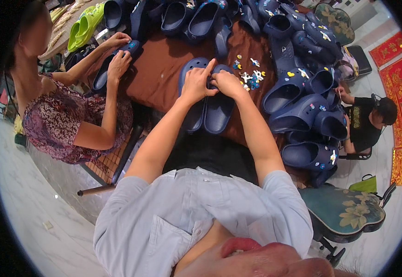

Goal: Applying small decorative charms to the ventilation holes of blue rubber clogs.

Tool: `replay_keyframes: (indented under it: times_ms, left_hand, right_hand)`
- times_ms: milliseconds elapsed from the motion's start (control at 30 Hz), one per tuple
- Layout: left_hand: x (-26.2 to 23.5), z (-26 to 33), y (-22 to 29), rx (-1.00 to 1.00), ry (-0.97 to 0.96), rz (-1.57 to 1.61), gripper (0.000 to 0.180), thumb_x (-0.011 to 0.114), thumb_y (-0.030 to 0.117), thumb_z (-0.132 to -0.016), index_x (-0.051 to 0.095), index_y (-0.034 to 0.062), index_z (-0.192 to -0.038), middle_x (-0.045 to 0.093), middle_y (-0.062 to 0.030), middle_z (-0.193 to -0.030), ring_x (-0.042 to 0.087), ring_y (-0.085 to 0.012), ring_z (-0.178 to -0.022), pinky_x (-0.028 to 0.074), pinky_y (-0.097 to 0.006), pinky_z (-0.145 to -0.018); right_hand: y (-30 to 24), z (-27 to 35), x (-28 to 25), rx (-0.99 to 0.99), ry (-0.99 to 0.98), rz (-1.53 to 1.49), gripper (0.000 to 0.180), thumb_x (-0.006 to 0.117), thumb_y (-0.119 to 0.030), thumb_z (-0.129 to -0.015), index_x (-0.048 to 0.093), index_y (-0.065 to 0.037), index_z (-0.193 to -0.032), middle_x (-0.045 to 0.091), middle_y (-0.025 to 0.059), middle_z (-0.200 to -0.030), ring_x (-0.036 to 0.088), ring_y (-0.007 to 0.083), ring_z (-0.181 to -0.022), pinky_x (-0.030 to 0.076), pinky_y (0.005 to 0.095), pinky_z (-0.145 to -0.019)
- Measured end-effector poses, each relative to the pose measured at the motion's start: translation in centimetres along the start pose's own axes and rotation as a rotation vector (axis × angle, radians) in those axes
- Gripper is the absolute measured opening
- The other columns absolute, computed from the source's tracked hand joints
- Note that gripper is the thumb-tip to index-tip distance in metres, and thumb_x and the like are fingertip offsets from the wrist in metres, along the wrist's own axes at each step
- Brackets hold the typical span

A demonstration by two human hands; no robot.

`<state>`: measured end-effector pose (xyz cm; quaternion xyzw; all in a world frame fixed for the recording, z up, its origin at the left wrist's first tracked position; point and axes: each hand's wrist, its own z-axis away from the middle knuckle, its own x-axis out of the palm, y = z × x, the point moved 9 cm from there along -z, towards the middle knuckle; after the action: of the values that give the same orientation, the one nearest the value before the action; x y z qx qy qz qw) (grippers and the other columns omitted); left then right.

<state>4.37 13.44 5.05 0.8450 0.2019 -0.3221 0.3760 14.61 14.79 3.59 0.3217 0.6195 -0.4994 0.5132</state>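
Two navy clogs lie side by side before me, the left clog (194, 119) and the right clog (219, 115), toes pointing away. My left hand (198, 84) rests over the top of the left clog, index finger and thumb stretched apart, the other fingers bent. Against the upper of the right clog, my right hand (227, 83) has its fingers closed in a pinch. Whatever sits between those fingers is too small or hidden to make out. Just right of the clogs is a loose pile of small shoe charms (253, 79) in white, blue and yellow.
A brown cloth (157, 69) covers the table. Navy clogs (298, 111), many with charms, heap along the right and far sides. Lime clogs (84, 27) lie far left. A person (72, 115) at left handles a navy clog (102, 74); another person (367, 120) sits right, near a chair (344, 210).
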Motion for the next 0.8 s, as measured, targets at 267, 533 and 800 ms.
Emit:
replay_keyframes:
  times_ms: [267, 533, 800]
  left_hand:
    - [-0.1, 0.1, 0.1, 0.032, 0.028, -0.041, 0.102, 0.085, 0.032, -0.057, 0.041, 0.0178, -0.147, 0.063, -0.0054, -0.100, 0.056, -0.0270, -0.104, 0.040, -0.045, -0.094]
    - [0.1, 0.5, 0.0, 0.038, 0.027, -0.100, 0.085, 0.085, 0.031, -0.057, 0.055, 0.0172, -0.136, 0.065, -0.0089, -0.109, 0.057, -0.0285, -0.107, 0.042, -0.044, -0.095]
    - [-0.6, 0.3, 0.5, 0.062, 0.033, -0.093, 0.050, 0.083, 0.034, -0.062, 0.071, 0.0147, -0.106, 0.066, -0.0064, -0.110, 0.057, -0.0289, -0.108, 0.042, -0.043, -0.095]
  right_hand:
    - [0.5, 0.8, -0.5, 0.019, 0.195, -0.170, 0.024, 0.061, -0.029, -0.089, 0.060, -0.008, -0.101, 0.065, 0.0178, -0.100, 0.063, 0.0396, -0.097, 0.048, 0.0508, -0.080]
    - [2.4, 1.7, -0.9, 0.099, 0.352, -0.461, 0.024, 0.066, -0.021, -0.085, 0.049, -0.005, -0.089, 0.062, 0.0184, -0.077, 0.062, 0.0421, -0.076, 0.045, 0.0485, -0.066]
    - [10.0, 5.6, -1.1, 0.368, 0.748, -0.383, 0.019, 0.059, -0.015, -0.087, 0.055, -0.004, -0.102, 0.064, 0.0226, -0.086, 0.062, 0.0433, -0.082, 0.047, 0.0510, -0.074]
